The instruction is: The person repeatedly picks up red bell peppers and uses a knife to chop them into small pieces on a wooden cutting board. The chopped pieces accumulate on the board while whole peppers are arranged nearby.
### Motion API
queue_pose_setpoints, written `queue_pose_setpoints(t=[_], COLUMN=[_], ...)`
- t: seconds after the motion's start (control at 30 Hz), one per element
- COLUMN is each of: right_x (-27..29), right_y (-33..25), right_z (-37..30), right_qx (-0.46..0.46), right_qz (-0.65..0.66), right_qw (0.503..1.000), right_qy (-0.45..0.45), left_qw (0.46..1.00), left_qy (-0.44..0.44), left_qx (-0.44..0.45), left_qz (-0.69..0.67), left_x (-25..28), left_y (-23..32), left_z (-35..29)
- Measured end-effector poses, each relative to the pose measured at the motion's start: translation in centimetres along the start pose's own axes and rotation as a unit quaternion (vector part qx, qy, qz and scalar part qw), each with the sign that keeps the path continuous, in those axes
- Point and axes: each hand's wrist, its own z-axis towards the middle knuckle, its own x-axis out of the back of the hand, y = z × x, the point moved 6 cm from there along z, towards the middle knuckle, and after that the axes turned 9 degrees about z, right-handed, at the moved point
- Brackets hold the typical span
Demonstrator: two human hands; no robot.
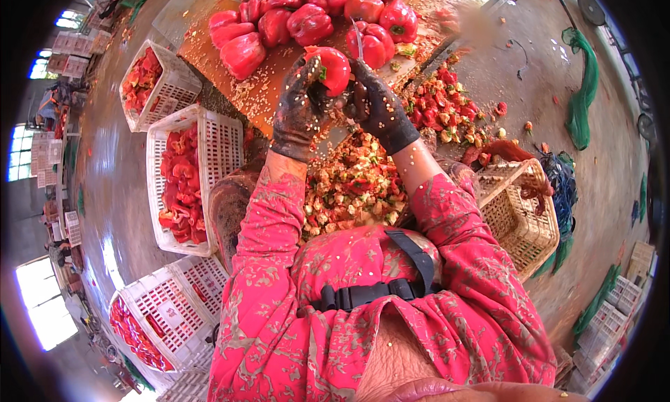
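Both my hands wear dark, seed-flecked gloves and meet over the near edge of an orange-brown board. My left hand (296, 112) is closed around a red bell pepper (335, 71), whose dark inside or stem side shows green near the fingers. Beside it, my right hand (380, 112) grips a knife (359, 42) with its thin blade pointing up and away from me. The knife's handle is hidden in the glove. Just beyond, whole red bell peppers (309, 25) lie heaped on the board (209, 49), which is scattered with pale seeds.
Below my hands lies a pile of pepper cores and scraps (356, 185); another scrap heap (443, 105) is right of the board. White crates (222, 140) of red pepper pieces stand at left. A yellowish basket (520, 217) sits at right, near green netting (581, 102) on the floor.
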Motion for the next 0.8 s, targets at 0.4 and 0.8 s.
queue_pose_setpoints(t=[0.4, 0.8], right_x=[1.0, -2.0], right_y=[-4.4, -4.6], right_z=[1.3, -0.2], right_qx=[0.056, 0.171], right_qz=[0.239, -0.036], right_qw=[0.969, 0.983], right_qy=[-0.021, 0.063], left_qw=[0.936, 0.981], left_qy=[0.065, -0.001], left_qx=[0.123, 0.087], left_qz=[0.324, 0.175], left_x=[1.2, -0.3], left_y=[0.0, 2.3], left_z=[-1.7, -1.8])
